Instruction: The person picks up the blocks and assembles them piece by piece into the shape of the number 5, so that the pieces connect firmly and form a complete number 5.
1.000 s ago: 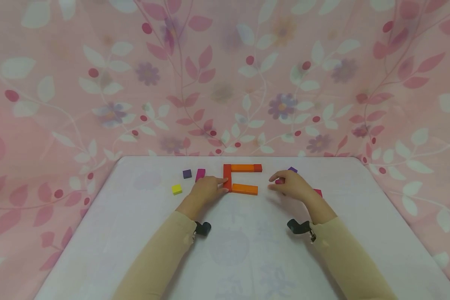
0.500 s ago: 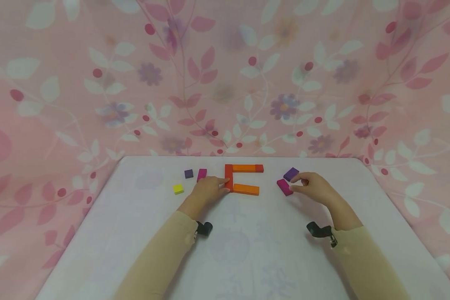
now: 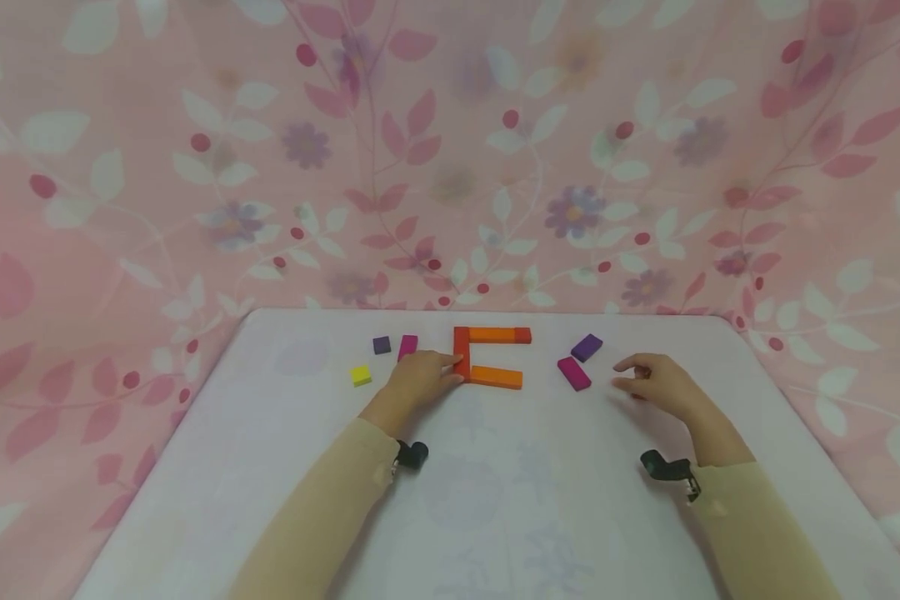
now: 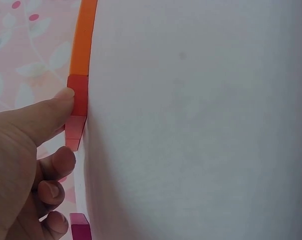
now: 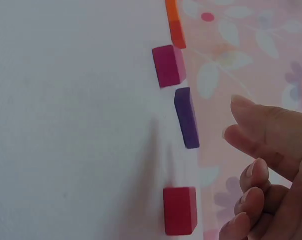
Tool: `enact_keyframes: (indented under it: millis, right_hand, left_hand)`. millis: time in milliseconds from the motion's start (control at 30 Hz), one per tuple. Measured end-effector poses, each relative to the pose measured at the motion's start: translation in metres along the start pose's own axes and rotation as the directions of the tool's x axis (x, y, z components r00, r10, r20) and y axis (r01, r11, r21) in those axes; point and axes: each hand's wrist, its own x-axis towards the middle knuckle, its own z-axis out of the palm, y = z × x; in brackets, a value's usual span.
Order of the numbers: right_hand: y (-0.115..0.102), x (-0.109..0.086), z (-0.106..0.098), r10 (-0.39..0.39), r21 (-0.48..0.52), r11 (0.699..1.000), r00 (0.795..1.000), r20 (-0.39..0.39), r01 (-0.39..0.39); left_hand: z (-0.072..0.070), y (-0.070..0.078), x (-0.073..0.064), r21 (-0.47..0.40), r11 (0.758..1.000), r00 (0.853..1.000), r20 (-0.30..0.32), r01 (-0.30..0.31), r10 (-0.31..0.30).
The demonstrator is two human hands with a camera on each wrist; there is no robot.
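Observation:
In the head view my left hand [image 3: 420,373] lies at the left of a red block [image 3: 461,343]; its index finger and thumb touch that block, and I do not see them close round it. Orange blocks [image 3: 497,378] run right from the red one, in an upper and a lower row, the upper tipped by a small red block [image 3: 522,335]. My right hand [image 3: 663,385] hovers over the table's right part, thumb and index finger apart, holding nothing. Nearest it lie a purple block [image 3: 587,347] and a magenta block [image 3: 573,373], apart from the orange rows.
Left of my left hand lie a dark purple cube [image 3: 382,345], a yellow cube [image 3: 361,376] and a partly covered magenta block [image 3: 408,344]. The right wrist view shows another red block [image 5: 180,211]. A floral cloth [image 3: 450,167] hangs behind the white table [image 3: 495,500].
My right hand has moved right, away from the purple and magenta blocks, which now show fully; the magenta block was by its fingers earlier. My left hand stays at the red block.

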Motion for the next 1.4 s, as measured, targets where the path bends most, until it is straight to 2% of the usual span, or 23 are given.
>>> enact_keyframes:
  millis: [333, 767, 1133, 1400]
  right_hand:
    - [0.028, -0.003, -0.005, 0.05, -0.015, 0.999, 0.999, -0.02, -0.05]
    - [0.046, -0.008, -0.005, 0.162, -0.023, 0.987, 0.985, 0.055, -0.161]
    - [0.045, -0.01, -0.004, 0.167, -0.033, 0.986, 0.985, 0.05, -0.165]
    - [0.043, -0.011, -0.005, 0.12, -0.039, 0.992, 0.992, 0.028, -0.119]
  left_hand:
    - [-0.001, 0.0, 0.001, 0.029, 0.999, 1.0, -0.01, -0.019, 0.019]
    - [-0.001, 0.002, 0.0, 0.009, 1.0, 1.0, 0.004, 0.003, -0.003]
    - [-0.004, 0.005, -0.003, -0.007, 1.0, 1.0, -0.006, 0.001, -0.001]
    - [-0.002, 0.004, -0.002, -0.003, 1.0, 1.0, 0.0, 0.013, -0.013]
